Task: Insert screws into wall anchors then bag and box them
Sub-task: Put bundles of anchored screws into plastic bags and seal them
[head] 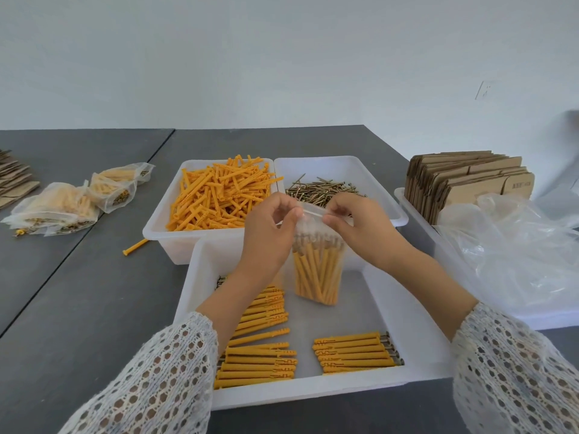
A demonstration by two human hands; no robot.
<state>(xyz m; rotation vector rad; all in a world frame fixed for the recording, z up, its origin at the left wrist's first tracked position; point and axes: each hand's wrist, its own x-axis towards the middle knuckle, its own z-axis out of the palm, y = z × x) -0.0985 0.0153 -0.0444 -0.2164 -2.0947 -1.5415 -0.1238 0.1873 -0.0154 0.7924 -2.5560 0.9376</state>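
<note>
So we've got the little clear bag [316, 270] hanging upright over the near tray [416, 327], stuffed with a bundle of orange anchors with screws already in them. Our take on how it handles: the film is thin, floppy and a bit slick, so the bag has no shape of its own. All the stiffness comes from the bundle inside, and that's also where the weight sits, low down. Probably not heavy, but enough to swing if we let one side go. The screw heads sit near the top, so they could snag or poke the film if we squeeze there.

Best place to hold it is right where we're holding it, along the zip strip at the mouth, one side each.

Left hand [269, 233] pinches the left end of the strip, thumb and fingers curled onto it, wrist bent in from the left. Right hand [360, 230] pinches the right end the same way, knuckles up, forearm coming in from the lower right. So both have a grip on the bag, pulling the top taut between them.

More assembled anchors [257, 358] lie in rows on the tray floor below, with the loose anchors bin [216, 195] and the screws bin [322, 189] behind on the bench [94, 292].
</note>
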